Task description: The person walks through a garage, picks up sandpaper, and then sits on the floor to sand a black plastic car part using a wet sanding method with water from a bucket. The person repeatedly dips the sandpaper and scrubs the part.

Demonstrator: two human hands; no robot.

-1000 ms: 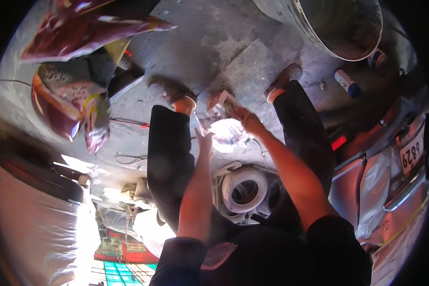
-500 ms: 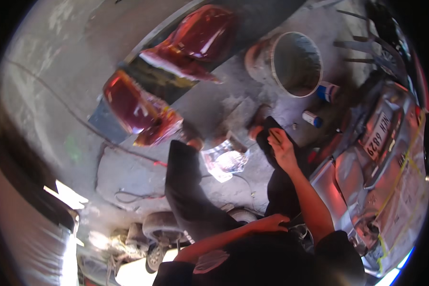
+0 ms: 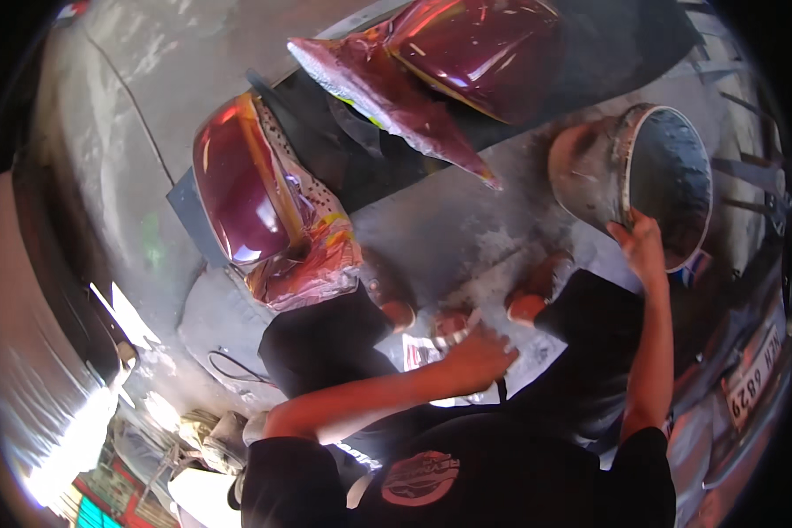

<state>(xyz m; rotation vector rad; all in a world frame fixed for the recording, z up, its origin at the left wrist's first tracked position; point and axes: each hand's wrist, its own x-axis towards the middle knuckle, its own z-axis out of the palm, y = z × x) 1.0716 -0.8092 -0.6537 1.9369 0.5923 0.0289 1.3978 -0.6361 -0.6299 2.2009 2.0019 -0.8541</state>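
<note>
My right hand (image 3: 641, 249) reaches out to the right, its fingers curled over the near rim of a large round bucket (image 3: 590, 167). The inside of the bucket is dark grey and stained. If a small thing is also in that hand, I cannot see it. Bent across my lap, my left hand (image 3: 477, 361) hangs between my knees, its fingers smeared by motion. Below it is a shiny, light-coloured thing (image 3: 422, 352), partly covered by my arm.
Two glossy dark-red curved parts, one at the left (image 3: 238, 189) and one farther off (image 3: 480, 53), lie on a dark board (image 3: 361, 176). Crumpled wrapping hangs from both. A car with a number plate (image 3: 752, 374) stands at the right. A cable (image 3: 132, 97) runs along the floor.
My right hand has moved outward to the bucket's rim. The left hand has lifted from my waist to between my knees. The view has shifted, bringing the red parts closer.
</note>
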